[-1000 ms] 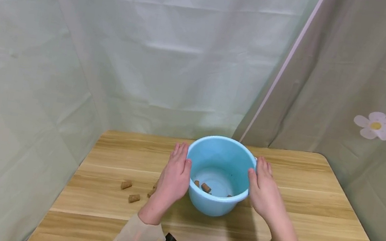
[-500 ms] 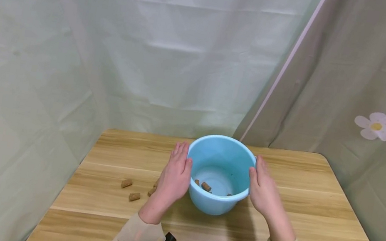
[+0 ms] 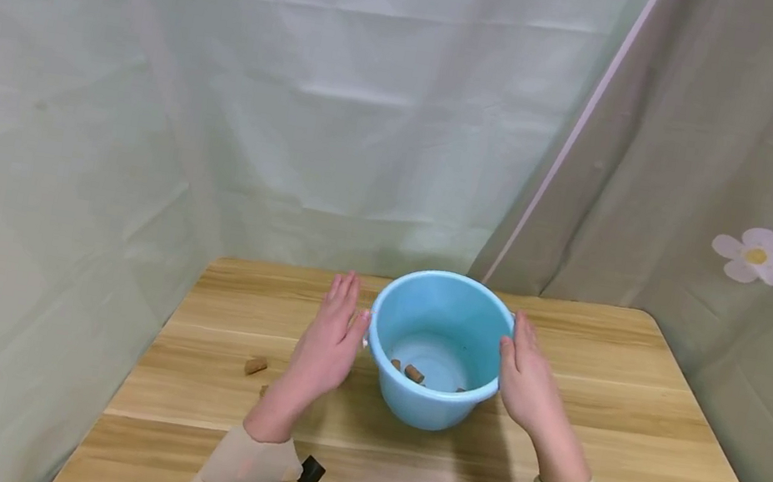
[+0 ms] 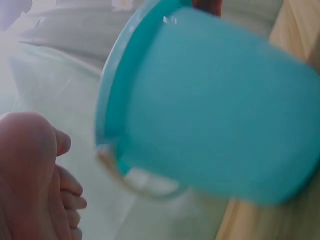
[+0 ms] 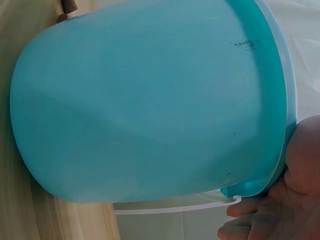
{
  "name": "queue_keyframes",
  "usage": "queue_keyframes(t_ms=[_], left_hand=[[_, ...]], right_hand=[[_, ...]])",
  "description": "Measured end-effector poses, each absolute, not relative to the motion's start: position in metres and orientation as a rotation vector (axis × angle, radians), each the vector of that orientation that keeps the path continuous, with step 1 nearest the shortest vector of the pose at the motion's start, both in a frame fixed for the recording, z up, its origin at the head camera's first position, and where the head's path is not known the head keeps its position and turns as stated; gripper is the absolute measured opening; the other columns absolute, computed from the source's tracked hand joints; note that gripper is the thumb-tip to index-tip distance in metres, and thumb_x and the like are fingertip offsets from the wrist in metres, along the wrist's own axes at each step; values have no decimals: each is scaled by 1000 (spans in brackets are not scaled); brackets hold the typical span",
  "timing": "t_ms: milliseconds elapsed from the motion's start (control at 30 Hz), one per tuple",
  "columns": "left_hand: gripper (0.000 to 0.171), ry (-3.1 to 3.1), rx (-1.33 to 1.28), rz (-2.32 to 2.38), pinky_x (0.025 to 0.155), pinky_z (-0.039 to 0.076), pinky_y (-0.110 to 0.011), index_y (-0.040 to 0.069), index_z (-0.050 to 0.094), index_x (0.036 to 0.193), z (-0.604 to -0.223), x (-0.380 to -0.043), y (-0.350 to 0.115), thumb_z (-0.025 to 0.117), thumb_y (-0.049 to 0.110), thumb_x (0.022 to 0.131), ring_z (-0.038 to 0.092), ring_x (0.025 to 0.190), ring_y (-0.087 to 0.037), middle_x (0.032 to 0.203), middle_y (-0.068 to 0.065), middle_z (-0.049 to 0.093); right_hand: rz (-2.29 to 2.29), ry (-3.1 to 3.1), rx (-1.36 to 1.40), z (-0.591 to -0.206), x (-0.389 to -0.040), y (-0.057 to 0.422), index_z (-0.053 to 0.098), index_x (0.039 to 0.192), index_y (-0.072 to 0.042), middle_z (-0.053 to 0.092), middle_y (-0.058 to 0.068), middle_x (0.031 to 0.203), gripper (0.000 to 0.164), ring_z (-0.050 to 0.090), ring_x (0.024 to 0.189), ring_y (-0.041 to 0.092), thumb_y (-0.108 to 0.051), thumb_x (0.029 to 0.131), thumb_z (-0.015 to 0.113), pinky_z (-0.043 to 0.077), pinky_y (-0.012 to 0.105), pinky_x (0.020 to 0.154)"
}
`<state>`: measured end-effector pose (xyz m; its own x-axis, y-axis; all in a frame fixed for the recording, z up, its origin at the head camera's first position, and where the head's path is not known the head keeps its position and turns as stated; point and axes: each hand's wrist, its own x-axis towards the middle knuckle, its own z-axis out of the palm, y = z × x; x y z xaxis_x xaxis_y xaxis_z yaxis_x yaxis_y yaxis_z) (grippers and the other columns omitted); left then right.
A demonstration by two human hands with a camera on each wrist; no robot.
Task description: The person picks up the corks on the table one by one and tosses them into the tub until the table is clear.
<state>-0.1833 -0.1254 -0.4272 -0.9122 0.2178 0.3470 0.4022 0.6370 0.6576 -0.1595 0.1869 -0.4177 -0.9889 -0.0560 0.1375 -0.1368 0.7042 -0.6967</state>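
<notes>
A light blue bucket (image 3: 428,408) stands upright on the wooden table, with several corks (image 3: 414,374) on its bottom. My left hand (image 3: 328,341) is just left of the bucket, fingers extended, with a small gap from the rim; the left wrist view shows the same gap. On the other side, my right hand (image 3: 528,377) rests against the bucket's rim, its fingers straight along the outside and its thumb at the edge. A loose cork (image 3: 256,365) lies on the table to the left; another is mostly hidden behind my left wrist.
The wooden table (image 3: 627,448) reaches back to hanging pale curtains (image 3: 371,146). A grey curtain with printed flowers (image 3: 756,256) hangs at the right. The bucket's handle (image 4: 145,192) hangs down along its far side.
My left hand has come off the bucket's side and moved left, now covering some of the corks on the table. My right hand and the bucket have stayed nearly in place.
</notes>
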Motion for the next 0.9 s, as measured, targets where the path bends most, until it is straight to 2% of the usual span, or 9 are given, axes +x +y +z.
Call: queue_keyframes(t_ms=[167, 233, 433, 667, 900], left_hand=[[67, -2658, -558, -1080, 131, 16, -54, -2, 29, 166, -435, -175, -167, 39, 43, 117, 10, 164, -27, 176, -11, 21], [65, -2686, -591, -1055, 130, 17, -56, -3, 32, 165, -441, -173, -185, 42, 39, 117, 13, 164, -29, 175, -12, 23], [54, -2777, -596, -981, 128, 20, -62, -12, 42, 157, -464, -165, -238, 50, 21, 115, 21, 160, -42, 170, -23, 33], [53, -2896, -423, -861, 123, 25, -69, -18, 44, 152, -490, -155, -281, 56, 15, 112, 25, 155, -53, 164, -34, 36], [53, -2914, -356, -778, 120, 26, -73, -16, 50, 149, -504, -152, -298, 64, 15, 108, 29, 151, -57, 161, -34, 41]], right_hand=[[1188, -2798, 127, -417, -155, 191, 7, 167, 9, 8, 30, 175, 64, 6, 162, 47, -24, 118, 32, 12, 63, 129], [1205, -2791, 114, -418, -154, 194, 6, 167, 8, 7, 29, 175, 65, 5, 162, 46, -24, 118, 32, 11, 63, 129], [1225, -2783, 89, -418, -152, 198, 4, 168, 7, 5, 28, 175, 66, 4, 162, 46, -27, 118, 30, 12, 64, 129], [1265, -2773, 59, -418, -152, 199, 2, 170, 1, 4, 25, 177, 66, 4, 162, 44, -30, 118, 29, 12, 64, 129], [1287, -2765, 42, -420, -150, 198, 0, 171, -2, 7, 20, 177, 66, 11, 162, 43, -31, 118, 29, 15, 65, 128]])
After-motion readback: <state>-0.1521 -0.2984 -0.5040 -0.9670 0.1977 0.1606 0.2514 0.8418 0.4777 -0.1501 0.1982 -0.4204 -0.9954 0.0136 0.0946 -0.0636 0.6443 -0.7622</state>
